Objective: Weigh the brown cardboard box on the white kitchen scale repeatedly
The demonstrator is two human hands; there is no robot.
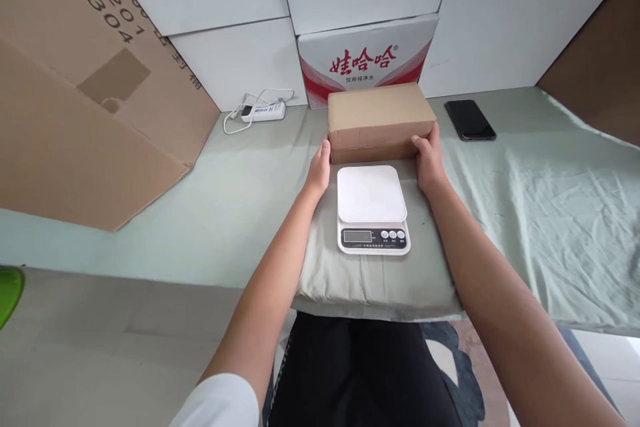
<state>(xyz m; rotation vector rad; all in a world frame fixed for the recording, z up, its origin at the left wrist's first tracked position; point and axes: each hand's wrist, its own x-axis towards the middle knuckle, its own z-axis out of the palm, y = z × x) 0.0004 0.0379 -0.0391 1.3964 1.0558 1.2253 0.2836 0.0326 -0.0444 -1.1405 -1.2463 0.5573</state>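
A closed brown cardboard box [383, 123] is gripped at its two ends between my hands, just beyond the scale. My left hand [319, 167] presses against its left end, fingers mostly hidden behind the side. On the right end, my right hand [429, 155] has its thumb on the front face and its fingers round the side. Whether the box rests on the table or is slightly raised, I cannot tell. Nearer to me lies a white kitchen scale [373, 197] with a bare platform; its small display looks blank.
A white and red carton [365, 57] stands behind the box against white panels. A black phone [470, 120] lies to the right, a white power strip with a cable [263, 111] to the left. Large cardboard sheets [100, 100] flank the cloth-covered table [240, 213].
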